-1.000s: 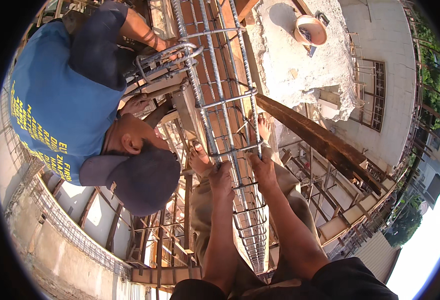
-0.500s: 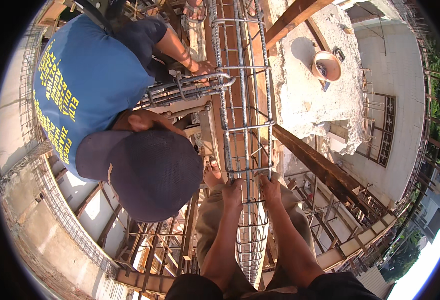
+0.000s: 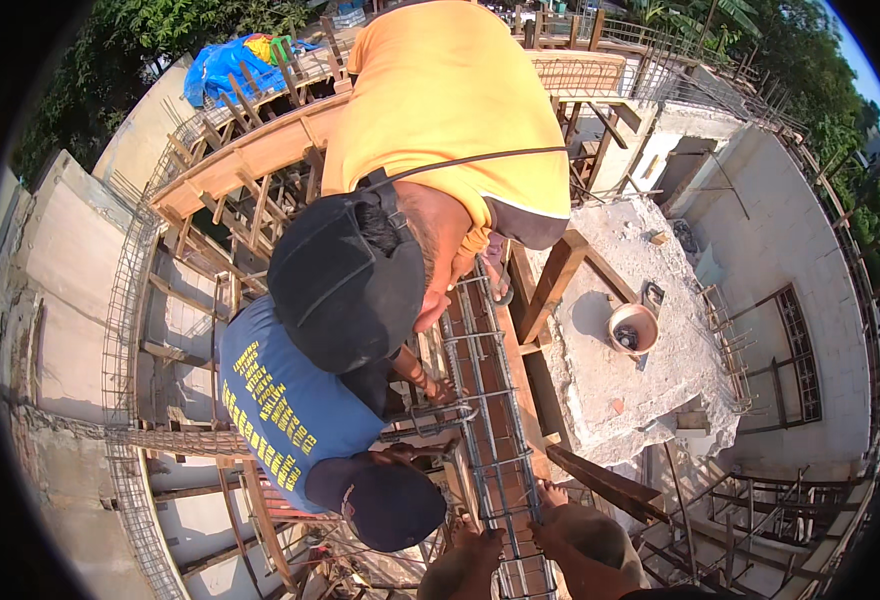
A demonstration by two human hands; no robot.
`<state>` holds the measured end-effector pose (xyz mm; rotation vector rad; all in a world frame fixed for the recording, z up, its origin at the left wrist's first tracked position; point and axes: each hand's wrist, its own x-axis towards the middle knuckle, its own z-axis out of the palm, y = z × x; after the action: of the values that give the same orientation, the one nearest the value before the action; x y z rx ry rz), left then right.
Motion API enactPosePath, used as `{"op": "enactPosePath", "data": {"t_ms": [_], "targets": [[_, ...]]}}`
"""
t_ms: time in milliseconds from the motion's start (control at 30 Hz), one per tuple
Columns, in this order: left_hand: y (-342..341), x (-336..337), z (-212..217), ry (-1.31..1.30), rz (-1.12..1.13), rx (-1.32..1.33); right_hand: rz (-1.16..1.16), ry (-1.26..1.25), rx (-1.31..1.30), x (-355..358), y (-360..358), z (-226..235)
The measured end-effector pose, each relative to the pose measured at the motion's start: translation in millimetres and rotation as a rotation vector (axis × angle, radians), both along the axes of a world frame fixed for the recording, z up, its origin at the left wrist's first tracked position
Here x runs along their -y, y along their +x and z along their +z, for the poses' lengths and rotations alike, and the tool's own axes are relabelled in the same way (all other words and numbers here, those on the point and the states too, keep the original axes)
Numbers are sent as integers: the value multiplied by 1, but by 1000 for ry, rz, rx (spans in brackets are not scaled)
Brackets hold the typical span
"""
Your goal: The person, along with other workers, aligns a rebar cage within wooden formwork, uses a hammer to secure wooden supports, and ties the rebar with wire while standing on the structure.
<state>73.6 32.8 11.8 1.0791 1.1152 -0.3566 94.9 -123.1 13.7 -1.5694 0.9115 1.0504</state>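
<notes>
Already hooped, the rebar cage [image 3: 501, 463] is gripped at six o'clock by the left hand [image 3: 481, 546] and right hand [image 3: 551, 537]; how much remains is unclear.

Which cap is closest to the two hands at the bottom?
The dark cap on the person in blue, just left of the left hand. The other cap, on the person in yellow, is higher up.

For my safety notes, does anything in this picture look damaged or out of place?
Yes: the concrete slab right of the rebar cage looks damaged, its near edge jagged and broken. A bare foot beside the cage looks oddly unprotected.
</notes>
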Motion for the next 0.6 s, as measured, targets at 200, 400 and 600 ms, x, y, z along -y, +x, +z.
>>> {"op": "enactPosePath", "data": {"t_ms": [200, 400, 600], "targets": [[40, -4, 19, -71, 49, -97, 29, -24, -44, 3, -1, 17], [-18, 9, 4, -87, 134, -176, 63, -23, -74, 26, -54, 4], [-90, 24, -19, -17, 166, -322, -47, -71, -15, 12, -59, 6]]}}
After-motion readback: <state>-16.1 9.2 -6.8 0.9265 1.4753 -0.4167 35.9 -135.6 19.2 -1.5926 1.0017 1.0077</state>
